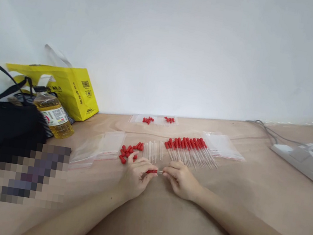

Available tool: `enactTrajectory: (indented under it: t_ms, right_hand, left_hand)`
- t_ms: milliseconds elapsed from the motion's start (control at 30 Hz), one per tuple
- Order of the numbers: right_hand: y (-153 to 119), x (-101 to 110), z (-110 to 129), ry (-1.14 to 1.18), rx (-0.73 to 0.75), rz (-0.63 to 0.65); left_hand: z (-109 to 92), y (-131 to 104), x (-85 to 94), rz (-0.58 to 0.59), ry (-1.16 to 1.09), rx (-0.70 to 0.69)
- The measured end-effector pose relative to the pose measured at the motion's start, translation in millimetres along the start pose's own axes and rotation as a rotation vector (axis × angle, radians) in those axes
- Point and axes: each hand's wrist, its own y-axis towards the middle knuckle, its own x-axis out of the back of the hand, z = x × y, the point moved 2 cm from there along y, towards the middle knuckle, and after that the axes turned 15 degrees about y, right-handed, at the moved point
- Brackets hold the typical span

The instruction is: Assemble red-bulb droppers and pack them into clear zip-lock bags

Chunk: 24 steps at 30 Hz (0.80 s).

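At the near edge of the work, both hands are pinched narrow: the left hand [136, 175] holds a red rubber bulb [152, 171] and the right hand [180, 179] grips a thin clear tube [160, 172], the two pieces meeting in line just above the tabletop [154, 227]. If the tube is pushed in off-axis or squeezed too hard, it could snap, and a finger could be nicked; a weak push could leave the bulb loose.

Just beyond the left hand, a stray knuckle could send the loose red bulbs [122, 159] rolling. To their right, the bare clear tubes [151, 151] could roll apart if brushed. Beyond the right hand, the row of bulb-topped droppers [190, 148] lies close enough for a wrist swing to skew it.

Counted from near to far: one bulb and one tube in the fingers; roughly ten loose bulbs, some hidden by the left hand; several bare tubes, too blended to count; about a dozen droppers, overlapping; two groups of resealable bags, the left bags [112, 145] and the right bags [224, 145], their layers not countable; and farthest, near the wall [198, 53], a clear packet [137, 119] with two small clusters of red bulbs [148, 120].
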Motion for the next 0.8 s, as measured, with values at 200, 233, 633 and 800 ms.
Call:
enactTrajectory:
  t_ms: [200,233,633,800]
  right_hand:
    - [4,6,-1,-0.005,-0.042,0.023]
    - [4,7,-1,-0.023,-0.039,0.029]
    - [4,14,4,-0.168,-0.016,0.076]
    - [9,16,10,-0.113,-0.089,0.160]
  left_hand:
    - [8,2,-3.4,0.016,0.032,0.015]
    - [9,2,-4.0,0.024,0.042,0.021]
    - [9,0,-0.8,0.020,0.091,0.033]
    - [13,2,1.7,-0.038,0.132,0.055]
